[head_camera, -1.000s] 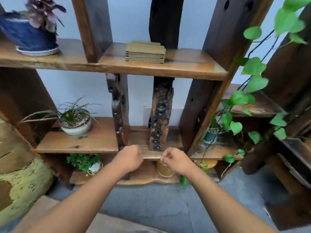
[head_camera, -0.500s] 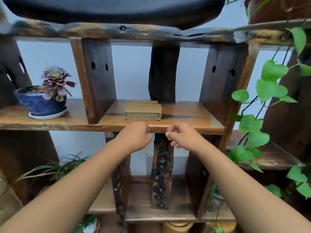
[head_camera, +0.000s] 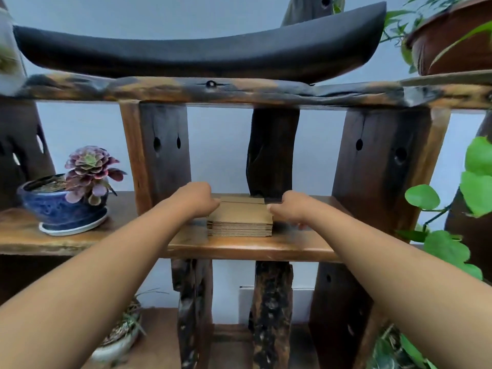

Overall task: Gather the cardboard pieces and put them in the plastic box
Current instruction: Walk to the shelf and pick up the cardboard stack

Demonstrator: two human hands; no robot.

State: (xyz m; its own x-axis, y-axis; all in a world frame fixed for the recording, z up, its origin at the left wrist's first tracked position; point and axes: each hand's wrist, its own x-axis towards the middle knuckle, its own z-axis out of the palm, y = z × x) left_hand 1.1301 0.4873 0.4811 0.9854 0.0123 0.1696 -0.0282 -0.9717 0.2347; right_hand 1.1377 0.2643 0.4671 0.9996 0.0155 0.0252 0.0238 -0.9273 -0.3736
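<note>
Blue pot with purple succulent (head_camera: 64, 206) sits toward the left end of the wooden shelf (head_camera: 239, 247), well apart from the work. Left hand (head_camera: 198, 199) is curled loosely, knuckles up, fingertips touching the left side of the cardboard stack (head_camera: 241, 219); can't tell if it's actually gripping. Stack lies mid-shelf, near the front edge, between two dark uprights, with a second short pile just behind it. Right hand (head_camera: 292, 209) is half-curled at the stack's right side, thumb tip at the top edge, fingers reaching down beside it. Plastic box isn't in view. Step looks like a two-sided squeeze-and-lift: press evenly from both sides, get fingers under the bottom sheet, keep it level or the sheets fan out. Grab the rear pile too
</note>
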